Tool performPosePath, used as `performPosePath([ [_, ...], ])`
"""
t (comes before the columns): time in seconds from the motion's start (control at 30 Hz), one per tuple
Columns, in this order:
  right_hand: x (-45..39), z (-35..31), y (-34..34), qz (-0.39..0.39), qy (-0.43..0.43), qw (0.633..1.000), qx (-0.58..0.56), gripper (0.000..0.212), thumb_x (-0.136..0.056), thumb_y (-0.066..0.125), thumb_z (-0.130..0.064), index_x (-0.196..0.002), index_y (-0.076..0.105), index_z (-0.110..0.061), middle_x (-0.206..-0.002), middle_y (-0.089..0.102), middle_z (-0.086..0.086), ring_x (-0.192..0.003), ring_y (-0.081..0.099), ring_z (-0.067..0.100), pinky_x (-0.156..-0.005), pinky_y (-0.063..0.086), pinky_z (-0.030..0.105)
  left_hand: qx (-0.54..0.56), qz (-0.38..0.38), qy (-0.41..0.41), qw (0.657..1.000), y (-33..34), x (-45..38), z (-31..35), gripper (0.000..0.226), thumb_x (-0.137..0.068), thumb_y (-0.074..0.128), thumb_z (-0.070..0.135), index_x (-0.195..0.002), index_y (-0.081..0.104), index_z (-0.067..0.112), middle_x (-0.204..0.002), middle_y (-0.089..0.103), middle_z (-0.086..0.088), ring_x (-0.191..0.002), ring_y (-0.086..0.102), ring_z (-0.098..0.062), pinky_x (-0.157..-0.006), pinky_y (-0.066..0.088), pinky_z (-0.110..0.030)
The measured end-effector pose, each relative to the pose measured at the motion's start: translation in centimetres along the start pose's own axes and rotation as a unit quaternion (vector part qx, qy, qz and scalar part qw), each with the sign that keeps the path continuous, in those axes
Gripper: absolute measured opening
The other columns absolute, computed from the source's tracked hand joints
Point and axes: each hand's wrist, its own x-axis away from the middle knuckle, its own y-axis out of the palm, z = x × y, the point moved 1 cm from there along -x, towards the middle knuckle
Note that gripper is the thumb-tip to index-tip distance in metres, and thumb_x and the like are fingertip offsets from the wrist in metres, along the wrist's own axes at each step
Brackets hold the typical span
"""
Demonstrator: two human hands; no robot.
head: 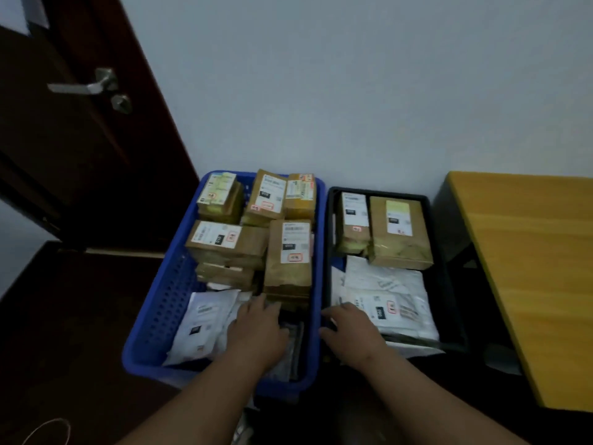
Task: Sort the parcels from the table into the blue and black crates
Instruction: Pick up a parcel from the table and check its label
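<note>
settling: both hands are down inside the crates, each on the near-end stack; this reads as placing or tidying parcels just dropped in.
door (64, 130): dark wood, far left, metal handle; no part in the task.
blue crate (160, 303): on the floor left of centre, perforated wall, well filled. brown boxes (224, 245) stacked at the far end and middle, a tall brown stack (288, 252) along its right wall, white mailers (205, 322) lying flat at the near end.
left hand (256, 329): palm down in the near end of the blue crate, fingers reaching forward to the foot of the tall brown stack; it lies over the white mailers and a dark wrapped item (293, 342). whether the fingers pinch anything i cannot tell; they look fairly straight, resting or pressing.
black crate (449, 284): just beside the blue one, rims touching or nearly so. two brown parcels (398, 232) at the far end, white mailers (391, 300) in a pile nearer.
right hand (349, 332): palm down at the near left corner of the black crate, fingers loosely spread on the edge of the white pile; no clear grip.
table (529, 284): yellow wood top, far right; the part in view carries no parcels.
step, judged: late in the sort, likely the last placements.
next move calls for: lifting both hands clear without dragging the slippery mailers, then looking to the table for anything left.
</note>
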Motion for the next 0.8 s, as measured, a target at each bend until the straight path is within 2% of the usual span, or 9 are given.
performPosePath([
  [0.13,6.8,8.7,-4.2,0.091,0.017,0.995,0.032,0.045,-0.095,0.053,-0.043,-0.136,0.054,-0.023,-0.139,0.048,0.002,-0.127,0.046,0.024,-0.100,0.042,0.034,-0.050,0.002,0.052,0.997,3.2,2.4,9.9,0.062,-0.097,0.044,0.050,-0.152,0.028,0.028,-0.163,0.011,-0.002,-0.148,0.013,-0.028,-0.119,0.021,-0.045],
  [0.33,14.8,21.1,-9.0,0.159,0.107,0.980,0.044,0.053,-0.096,0.043,-0.060,-0.137,0.049,-0.028,-0.140,0.045,-0.003,-0.127,0.044,0.021,-0.103,0.041,0.037,-0.108,-0.006,0.157,0.982,7.2,4.9,23.4,0.063,-0.097,0.042,0.054,-0.153,0.027,0.029,-0.163,0.014,-0.001,-0.148,0.014,-0.026,-0.118,0.021,-0.039],
  [0.5,18.2,28.7,-10.8,0.186,0.172,0.967,0.026,0.060,-0.094,0.038,-0.066,-0.138,0.048,-0.028,-0.139,0.046,-0.004,-0.128,0.044,0.021,-0.104,0.040,0.038,-0.126,-0.023,0.211,0.969,9.8,4.2,31.8,0.059,-0.097,0.041,0.052,-0.151,0.031,0.029,-0.161,0.018,0.000,-0.148,0.015,-0.025,-0.118,0.024,-0.041],
  [0.8,22.4,40.9,-16.9,0.210,0.292,0.933,-0.027,0.070,-0.089,0.034,-0.075,-0.142,0.045,-0.031,-0.142,0.043,-0.006,-0.131,0.039,0.020,-0.110,0.034,0.039,-0.177,-0.079,0.311,0.930,13.7,1.2,48.6,0.059,-0.100,0.040,0.050,-0.153,0.025,0.028,-0.162,0.013,0.001,-0.149,0.012,-0.026,-0.119,0.020,-0.046],
])
